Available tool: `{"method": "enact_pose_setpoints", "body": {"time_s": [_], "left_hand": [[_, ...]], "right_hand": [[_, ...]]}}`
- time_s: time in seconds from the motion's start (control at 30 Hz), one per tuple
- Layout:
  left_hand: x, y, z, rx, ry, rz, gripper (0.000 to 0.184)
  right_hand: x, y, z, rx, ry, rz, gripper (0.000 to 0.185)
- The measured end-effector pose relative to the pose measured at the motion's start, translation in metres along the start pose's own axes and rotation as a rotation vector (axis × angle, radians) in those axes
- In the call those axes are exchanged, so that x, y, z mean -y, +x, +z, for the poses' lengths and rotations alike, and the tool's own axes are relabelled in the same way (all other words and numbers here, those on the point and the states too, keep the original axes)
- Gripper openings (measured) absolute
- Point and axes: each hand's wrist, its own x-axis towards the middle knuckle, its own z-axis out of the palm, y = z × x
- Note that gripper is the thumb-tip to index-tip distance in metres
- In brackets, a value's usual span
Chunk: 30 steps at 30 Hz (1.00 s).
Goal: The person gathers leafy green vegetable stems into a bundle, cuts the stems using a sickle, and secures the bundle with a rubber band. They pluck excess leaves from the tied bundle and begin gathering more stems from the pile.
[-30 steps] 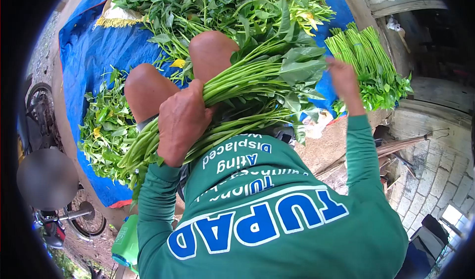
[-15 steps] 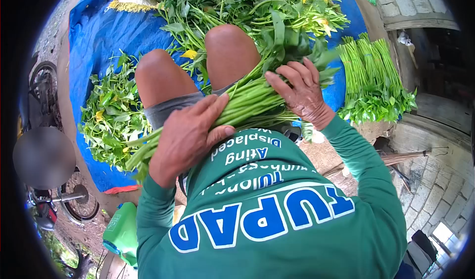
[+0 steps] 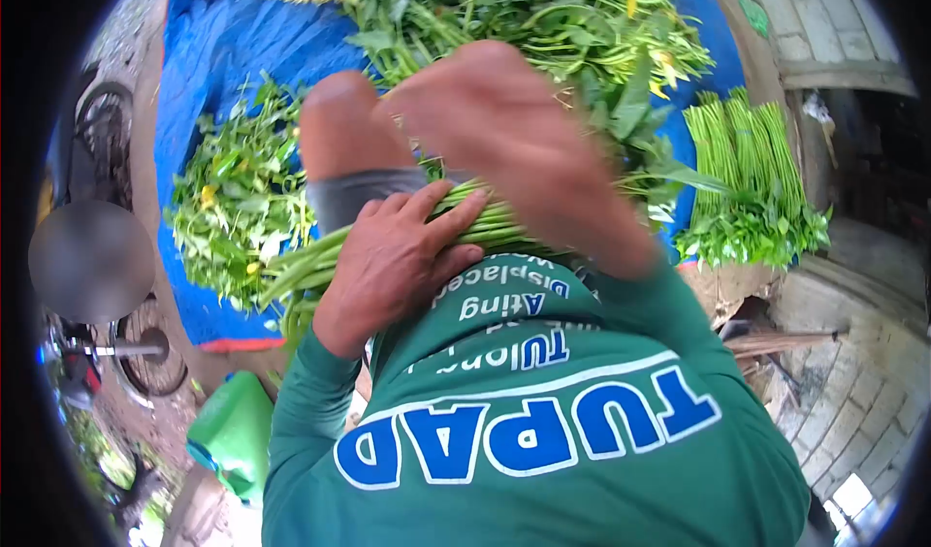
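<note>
A bundle of water spinach point(image 3: 490, 225) lies across my lap, its green stems pointing left and its leaves to the right. My left hand point(image 3: 393, 251) is wrapped over the stems and presses them against my lap. Above the bundle, my right hand point(image 3: 514, 144) is smeared by motion in front of my knee. Its fingers are too blurred to read, and I cannot make out anything in it. Part of the bundle's leafy end point(image 3: 630, 111) shows beyond the right forearm.
A blue tarp point(image 3: 262, 38) carries a large heap of loose greens point(image 3: 543, 14) ahead and a smaller pile point(image 3: 238, 193) at left. Several tied bundles point(image 3: 742, 149) stand in a row at right. A green jug point(image 3: 238, 431) and bicycle wheel point(image 3: 150, 348) are at lower left.
My right hand has left the leafy end and swung up and to the left over the bundle. My left hand keeps its hold on the stems. The view has shifted slightly.
</note>
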Motion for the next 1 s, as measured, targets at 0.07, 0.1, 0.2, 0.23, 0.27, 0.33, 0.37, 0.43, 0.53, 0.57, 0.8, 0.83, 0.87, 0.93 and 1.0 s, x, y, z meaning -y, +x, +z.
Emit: {"method": "enact_pose_setpoints", "body": {"time_s": [0.07, 0.1, 0.2, 0.23, 0.27, 0.33, 0.37, 0.43, 0.53, 0.57, 0.8, 0.83, 0.87, 0.93, 1.0], "left_hand": [[0.015, -0.016, -0.004, -0.029, -0.117, -0.027, 0.055], [0.018, -0.036, -0.014, -0.087, -0.175, -0.088, 0.058], [0.026, -0.097, -0.019, -0.155, -0.010, -0.405, 0.079], [0.030, -0.108, -0.016, -0.119, -0.020, -0.402, 0.082], [0.035, -0.115, -0.012, -0.098, -0.018, -0.387, 0.085], [0.044, -0.122, -0.001, -0.168, 0.084, -0.333, 0.085], [0.046, -0.121, 0.004, -0.151, 0.045, -0.366, 0.085], [0.054, -0.117, 0.012, -0.158, -0.020, -0.387, 0.081], [0.058, -0.118, 0.016, -0.218, -0.069, -0.330, 0.079], [0.062, -0.116, 0.012, -0.185, -0.057, -0.316, 0.076], [0.066, -0.075, -0.061, 0.017, 0.194, -0.166, 0.056], [0.069, -0.065, -0.070, 0.003, 0.254, -0.149, 0.059], [0.071, -0.054, -0.079, -0.008, 0.309, -0.134, 0.061], [0.080, -0.030, -0.089, 0.009, 0.399, -0.099, 0.068], [0.104, -0.013, -0.084, -0.099, 0.419, 0.069, 0.073]], "right_hand": [[-0.057, 0.014, 0.032, 0.174, -0.088, 0.210, 0.042], [-0.073, 0.015, 0.045, 0.266, -0.217, 0.292, 0.053], [-0.066, -0.005, 0.050, 0.433, -0.673, -0.141, 0.076], [-0.067, -0.008, 0.054, 0.521, -0.713, -0.063, 0.083], [-0.066, -0.006, 0.055, 0.601, -0.768, -0.003, 0.089], [-0.066, 0.000, 0.059, 0.678, -0.836, 0.055, 0.095], [-0.067, -0.003, 0.060, 0.674, -0.838, 0.071, 0.094], [-0.065, 0.001, 0.059, 0.671, -0.861, 0.091, 0.094], [-0.061, 0.002, 0.058, 0.687, -0.886, 0.116, 0.094], [-0.059, 0.002, 0.057, 0.682, -0.882, 0.106, 0.093], [-0.040, -0.005, 0.046, 0.563, -0.838, 0.142, 0.089], [-0.039, 0.000, 0.042, 0.478, -0.818, 0.063, 0.085], [-0.039, 0.004, 0.038, 0.398, -0.794, -0.011, 0.080], [-0.042, 0.006, 0.035, 0.266, -0.848, -0.074, 0.072], [-0.048, 0.013, 0.036, 0.145, -1.016, -0.083, 0.064]]}}
